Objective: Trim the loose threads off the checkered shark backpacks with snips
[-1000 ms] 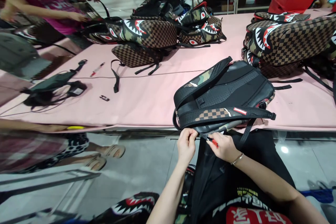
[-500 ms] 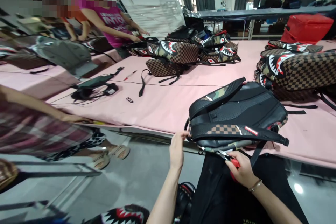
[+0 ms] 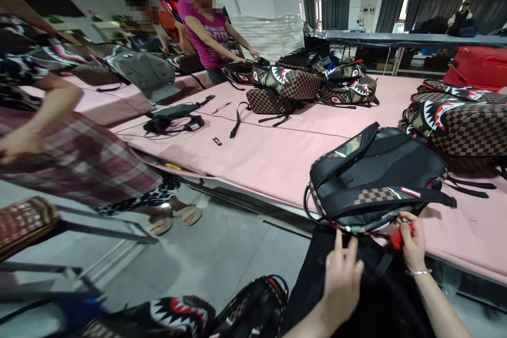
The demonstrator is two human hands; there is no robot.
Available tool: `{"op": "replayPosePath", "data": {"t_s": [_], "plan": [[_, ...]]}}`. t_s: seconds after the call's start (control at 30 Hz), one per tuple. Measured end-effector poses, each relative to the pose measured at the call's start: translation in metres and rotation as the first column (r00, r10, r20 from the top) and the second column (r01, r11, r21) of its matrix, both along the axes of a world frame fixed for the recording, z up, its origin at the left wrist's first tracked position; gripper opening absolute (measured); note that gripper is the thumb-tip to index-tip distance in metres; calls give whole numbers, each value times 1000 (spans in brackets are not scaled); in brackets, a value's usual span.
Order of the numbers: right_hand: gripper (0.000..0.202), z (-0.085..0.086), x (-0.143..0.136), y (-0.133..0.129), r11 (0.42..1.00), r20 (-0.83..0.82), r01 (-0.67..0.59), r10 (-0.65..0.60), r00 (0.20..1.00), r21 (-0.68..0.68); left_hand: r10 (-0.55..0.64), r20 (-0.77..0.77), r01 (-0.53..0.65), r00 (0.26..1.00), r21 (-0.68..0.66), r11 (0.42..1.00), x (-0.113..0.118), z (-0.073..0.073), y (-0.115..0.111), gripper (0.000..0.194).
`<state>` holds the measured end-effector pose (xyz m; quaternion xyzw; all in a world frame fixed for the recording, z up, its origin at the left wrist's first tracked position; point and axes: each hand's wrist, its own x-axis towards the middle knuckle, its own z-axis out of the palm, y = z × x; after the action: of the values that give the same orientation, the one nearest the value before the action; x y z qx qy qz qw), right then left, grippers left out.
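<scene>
1. Lying back-panel up at the near edge of the pink table (image 3: 257, 158), the backpack (image 3: 376, 179) hangs slightly over the lip, shoulder straps on top
2. Right hand (image 3: 412, 240) pinched shut on a small red-handled tool (image 3: 397, 240), probably thread snips, held against the bag's lower seam; blades too small to make out
3. Left hand (image 3: 340, 274) just below the bag, fingers loosely spread and resting on black fabric (image 3: 376, 296) in the lap; holding nothing that I can see, not touching the bag
4. Hands apart, the bag above and between them, nearer the right
5. Risk, my guess: with only one hand at the bag and nothing steadying it, a tug at the seam could drag it off the edge; the tool tip could also nick the trim or the dangling strap (image 3: 471, 186) beside it
6. Further out: more shark-mouth backpacks stacked at right (image 3: 459, 127) and mid-table (image 3: 289, 82), another on the floor (image 3: 186, 314)
7. A person in a pink top (image 3: 208, 37) works at the far end; someone in plaid (image 3: 79, 163) stands close at left
</scene>
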<state>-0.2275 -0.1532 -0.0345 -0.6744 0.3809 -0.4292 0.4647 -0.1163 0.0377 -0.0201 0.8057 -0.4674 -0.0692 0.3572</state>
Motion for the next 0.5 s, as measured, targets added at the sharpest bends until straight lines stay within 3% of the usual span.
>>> {"op": "replayPosePath", "data": {"t_s": [0.07,0.17,0.23,0.3,0.37,0.43,0.5], "plan": [[42,3,-15,-11,995,54,88,-91,994,54,-134,-38,134,990,-1,991,-20,1,1,52],[45,9,-39,-14,980,90,171,-181,979,104,-142,-99,124,985,-175,977,-9,3,-1,33],[46,12,-53,-9,975,85,183,-195,977,126,-87,-171,32,981,-303,952,21,3,-5,25],[46,10,-61,-2,972,37,202,-208,978,124,84,-234,-172,969,-386,907,62,4,-13,22],[45,7,-62,4,966,-17,236,-235,972,104,302,-279,-396,912,-401,826,108,1,-26,26],[43,4,-54,7,967,-28,252,-251,968,47,402,-399,-531,824,-298,793,149,-6,-39,34],[40,6,-40,11,970,-2,236,-237,972,-55,332,-565,-498,755,-167,851,178,-18,-51,32]]}}
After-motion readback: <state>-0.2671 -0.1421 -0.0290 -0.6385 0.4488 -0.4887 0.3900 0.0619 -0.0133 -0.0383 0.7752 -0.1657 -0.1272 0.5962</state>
